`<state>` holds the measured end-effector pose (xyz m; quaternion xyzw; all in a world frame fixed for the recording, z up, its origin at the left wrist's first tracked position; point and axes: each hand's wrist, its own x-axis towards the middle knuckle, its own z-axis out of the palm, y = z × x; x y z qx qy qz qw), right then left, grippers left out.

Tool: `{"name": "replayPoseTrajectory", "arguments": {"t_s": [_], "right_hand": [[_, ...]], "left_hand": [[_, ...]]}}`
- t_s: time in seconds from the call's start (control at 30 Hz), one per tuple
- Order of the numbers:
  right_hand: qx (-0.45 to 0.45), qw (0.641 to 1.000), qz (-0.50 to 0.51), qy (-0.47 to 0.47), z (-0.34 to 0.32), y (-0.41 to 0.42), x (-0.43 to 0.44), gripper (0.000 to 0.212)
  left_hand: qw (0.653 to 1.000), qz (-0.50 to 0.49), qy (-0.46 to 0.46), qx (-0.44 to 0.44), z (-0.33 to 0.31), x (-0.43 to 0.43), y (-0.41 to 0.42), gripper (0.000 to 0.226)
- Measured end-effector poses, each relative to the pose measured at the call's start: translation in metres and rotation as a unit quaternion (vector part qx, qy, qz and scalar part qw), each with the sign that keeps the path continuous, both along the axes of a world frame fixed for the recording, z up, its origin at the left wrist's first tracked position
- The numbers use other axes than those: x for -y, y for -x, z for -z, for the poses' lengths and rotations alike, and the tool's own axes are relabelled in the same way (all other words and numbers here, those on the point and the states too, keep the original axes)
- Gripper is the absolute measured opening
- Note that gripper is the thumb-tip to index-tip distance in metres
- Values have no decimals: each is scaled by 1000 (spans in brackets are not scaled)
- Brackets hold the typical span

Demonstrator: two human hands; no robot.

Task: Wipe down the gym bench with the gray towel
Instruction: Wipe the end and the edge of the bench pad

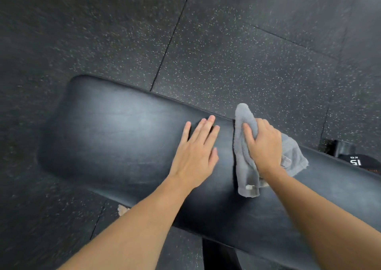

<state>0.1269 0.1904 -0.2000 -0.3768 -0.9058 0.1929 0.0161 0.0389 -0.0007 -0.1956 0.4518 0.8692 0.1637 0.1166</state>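
The black padded gym bench point(115, 133) runs from the middle left down to the right edge, with a narrow gap between its two pads. My left hand point(195, 152) lies flat on the left pad, fingers spread, just left of that gap. My right hand point(263, 146) presses the crumpled gray towel point(245, 166) onto the bench right at the gap, its fingers bunched over the cloth. Part of the towel hangs out beyond the hand on both sides.
Dark speckled rubber floor tiles point(226, 53) surround the bench. A black dumbbell marked 15 KG point(352, 160) lies on the floor behind the bench at the right edge. The bench's black support post point(218, 255) shows below the pad.
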Motion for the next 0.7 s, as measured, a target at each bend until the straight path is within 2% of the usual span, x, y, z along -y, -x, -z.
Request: {"name": "replayPoseTrajectory", "arguments": {"t_s": [0.17, 0.23, 0.4, 0.6, 0.7], "right_hand": [[28, 999, 17, -14, -7, 14, 16, 47], [35, 999, 22, -17, -7, 28, 26, 49], [33, 999, -13, 14, -9, 106, 79, 43], [30, 988, -131, 75, -6, 247, 184, 38], [42, 976, -180, 113, -3, 282, 199, 34]], "left_hand": [[988, -132, 70, -50, -7, 113, 123, 56], [981, -153, 100, -62, 1, 151, 154, 59], [986, -135, 66, -70, 19, 167, 163, 62], [987, -145, 50, -57, 20, 173, 163, 62], [985, -159, 36, -48, 21, 173, 165, 61]]}}
